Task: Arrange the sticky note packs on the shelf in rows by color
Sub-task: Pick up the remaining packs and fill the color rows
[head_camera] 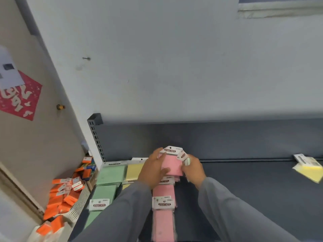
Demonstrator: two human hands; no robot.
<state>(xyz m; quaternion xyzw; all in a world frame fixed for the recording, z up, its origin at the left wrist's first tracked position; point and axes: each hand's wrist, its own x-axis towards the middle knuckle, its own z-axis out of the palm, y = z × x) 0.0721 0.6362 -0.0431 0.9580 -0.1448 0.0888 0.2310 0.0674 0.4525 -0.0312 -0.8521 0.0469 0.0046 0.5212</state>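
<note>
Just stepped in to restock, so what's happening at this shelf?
A person is sorting sticky note packs by color. Both hands, left hand and right hand, hold a pink pack above the pink row. Green row and yellow row lie left of it; loose yellow packs sit far right.

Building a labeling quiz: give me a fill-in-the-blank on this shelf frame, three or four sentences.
1. Both hands hold a sticky note pack whose colour is ____.
2. The row at the shelf's far left is ____.
3. Between the green row and the pink row lies a ____ row.
4. The loose packs in the basket on the floor are ____.

Missing words: pink; green; yellow; orange
</note>
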